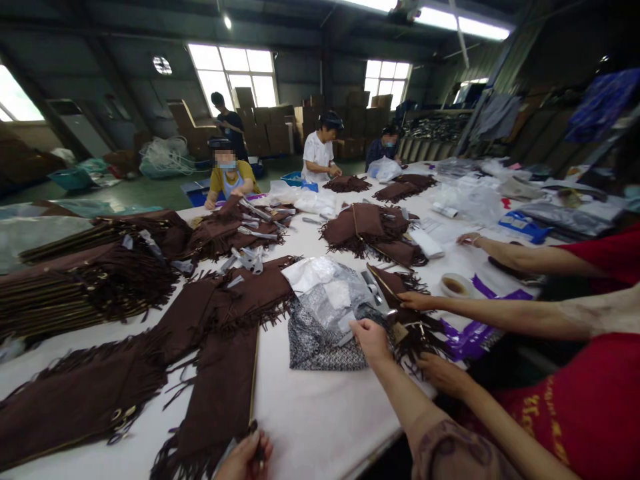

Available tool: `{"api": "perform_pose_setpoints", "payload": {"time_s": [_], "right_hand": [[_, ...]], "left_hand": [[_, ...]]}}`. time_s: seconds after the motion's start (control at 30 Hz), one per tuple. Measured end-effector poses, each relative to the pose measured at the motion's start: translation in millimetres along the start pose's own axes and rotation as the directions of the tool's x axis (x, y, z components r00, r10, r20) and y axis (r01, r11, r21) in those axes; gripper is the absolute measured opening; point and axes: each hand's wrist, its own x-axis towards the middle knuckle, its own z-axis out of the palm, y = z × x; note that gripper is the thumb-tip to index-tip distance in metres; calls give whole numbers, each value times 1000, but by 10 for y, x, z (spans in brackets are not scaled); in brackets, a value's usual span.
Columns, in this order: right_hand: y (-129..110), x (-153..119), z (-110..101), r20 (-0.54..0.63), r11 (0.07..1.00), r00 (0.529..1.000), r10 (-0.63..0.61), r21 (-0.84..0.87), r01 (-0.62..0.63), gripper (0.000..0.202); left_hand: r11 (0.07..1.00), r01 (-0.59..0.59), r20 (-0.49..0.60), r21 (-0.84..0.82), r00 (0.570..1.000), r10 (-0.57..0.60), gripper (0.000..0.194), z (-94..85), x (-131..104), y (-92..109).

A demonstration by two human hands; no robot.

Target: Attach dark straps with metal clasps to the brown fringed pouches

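We see right hand curled shut on near edge of grey patterned pouch; pouch lies just left of and beyond it, flat on table, clear plastic bag heaped on far end

Left hand at bottom edge, fingers pinched on end of brown fringed piece; its long axis runs straight away from hand up table

We judge right hand nearer pouch; co-worker's hand close on right
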Motion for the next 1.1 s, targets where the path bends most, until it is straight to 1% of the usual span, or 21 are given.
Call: {"api": "perform_pose_setpoints", "payload": {"time_s": [0.03,0.07,0.1,0.13,0.17,0.23,0.3,0.37,0.43,0.5,0.6,0.7,0.77,0.8,0.87,0.97,1.0,1.03,1.07,1.1], "right_hand": [[-8,-188,50,52,990,998,29,134,-36,39],[-16,-386,112,125,957,991,50,277,-83,37],[-25,-588,181,211,904,976,60,402,-142,34],[-34,-786,258,299,850,952,58,486,-204,32],[-45,-972,340,377,814,925,53,521,-259,29],[-71,-1285,512,500,782,864,48,519,-345,26],[-103,-1508,687,582,778,811,51,487,-398,25],[-130,-1649,841,637,787,770,47,451,-421,25],[-142,-1731,953,671,813,740,43,407,-416,25],[-130,-1785,1014,684,850,728,40,359,-385,26],[-77,-1858,1039,690,894,722,48,293,-339,25],[-28,-1926,1020,699,917,712,72,235,-323,26],[-21,-1946,989,722,928,689,64,211,-307,26],[-27,-1943,971,743,929,667,56,205,-307,26],[-58,-1909,944,787,910,612,80,194,-368,33],[-136,-1812,981,811,838,538,232,114,-533,56],[-166,-1780,1022,804,829,522,284,67,-555,61],[-195,-1754,1074,790,838,523,320,22,-546,62],[-221,-1736,1132,774,858,537,336,-16,-514,59],[-242,-1727,1191,753,880,565,338,-40,-474,54]], "left_hand": [[1000,10,12,-18,1000,-10,19,-1,-14,6],[999,24,26,-29,999,-23,18,-1,-27,13],[999,42,47,-33,998,-40,16,-1,-40,19],[998,60,68,-34,996,-58,15,0,-52,25],[996,79,93,-34,993,-75,14,0,-63,30],[991,124,153,-41,981,-117,14,-4,-78,39],[985,169,245,-41,957,-154,15,-16,-86,46],[980,196,321,-23,930,-178,15,-35,-94,51],[979,203,367,-7,911,-187,16,-60,-106,57],[980,197,375,-7,909,-180,17,-84,-118,63],[984,174,330,-29,931,-155,15,-105,-123,62],[997,74,257,-29,964,-64,12,-101,-99,25],[1000,4,220,-10,975,-2,13,-93,-73,-17],[1000,-19,211,-1,977,19,14,-90,-59,-40],[999,-54,203,9,978,51,18,-88,-37,-80],[993,-109,195,44,976,99,25,-84,-19,-113],[990,-125,191,64,975,111,26,-79,-16,-117],[987,-138,186,86,975,120,27,-74,-14,-119],[983,-148,178,110,976,127,27,-68,-12,-119],[978,-157,164,138,977,133,27,-63,-11,-118]]}}
